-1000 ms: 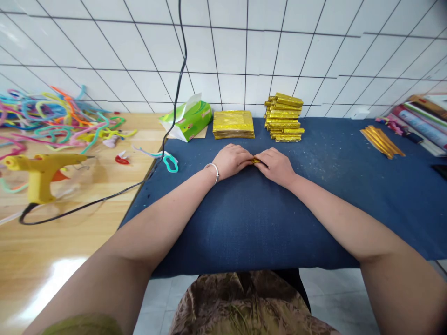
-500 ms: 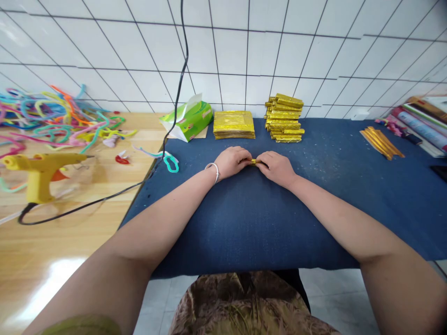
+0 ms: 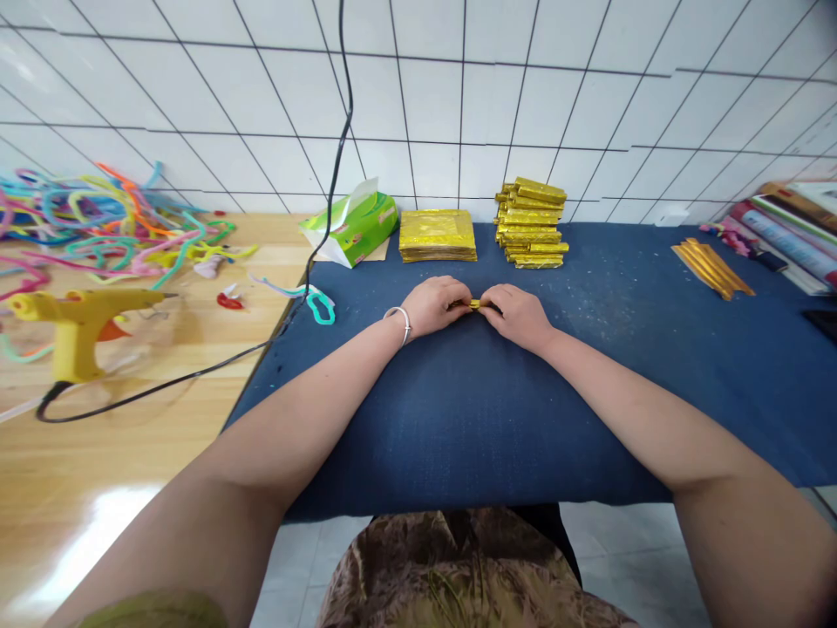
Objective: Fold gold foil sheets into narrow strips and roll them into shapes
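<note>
Between my two hands is a small strip of gold foil paper (image 3: 475,304), seemingly rolled or folded; most of it is hidden by my fingers. My left hand (image 3: 437,303), with a silver bangle at the wrist, pinches its left end. At its right end my right hand (image 3: 518,315) has its fingertips closed on it. Both hands rest low over the dark blue cloth (image 3: 445,419). Just beyond them lies a flat stack of gold foil paper sheets (image 3: 438,234). To the right of that stack is a pile of gold paper rolls (image 3: 531,222).
A green tissue pack (image 3: 359,228) stands behind a hanging black cord (image 3: 336,148). On the wooden table at left lie a yellow glue gun (image 3: 71,327) and tangled coloured pipe cleaners (image 3: 111,227). Folded gold strips (image 3: 712,268) and stacked books (image 3: 794,235) are at right.
Almost nothing differs. Both hands keep their grip on the gold paper, and less of it shows between the fingertips; the view has shifted very slightly.
</note>
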